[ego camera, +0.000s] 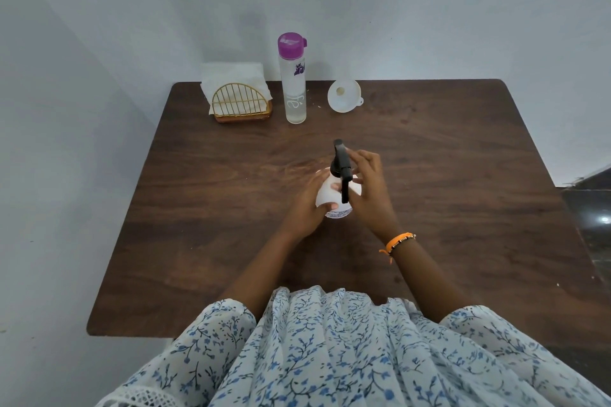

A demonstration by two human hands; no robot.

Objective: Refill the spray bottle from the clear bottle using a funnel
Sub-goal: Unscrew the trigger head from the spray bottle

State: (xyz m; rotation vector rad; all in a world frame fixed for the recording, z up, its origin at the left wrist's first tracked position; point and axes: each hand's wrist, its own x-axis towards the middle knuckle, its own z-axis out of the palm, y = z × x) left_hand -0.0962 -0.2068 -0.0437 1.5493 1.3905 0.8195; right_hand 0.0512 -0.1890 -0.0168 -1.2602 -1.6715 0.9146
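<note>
The left hand (pixel 305 205) is wrapped around the white body of the spray bottle (pixel 334 198), steadying it upright on the table (pixel 429 208). The right hand (pixel 367 185) is closed around the black spray head (pixel 342 168) at the bottle's top, fingers on its collar. Judging by this pairing, the step in hand is unscrewing the head, so the turn runs about the bottle's vertical long axis, which rises straight between the 2 hands.

Outward from the grip, well beyond the fingertips at the table's far edge, the funnel (pixel 344 96) sits mouth-up, slightly nearer the right hand. Left of it, the clear bottle (pixel 295 86) stands upright, its purple lid (pixel 291 44) on. Farther left is a napkin holder (pixel 243 104).
</note>
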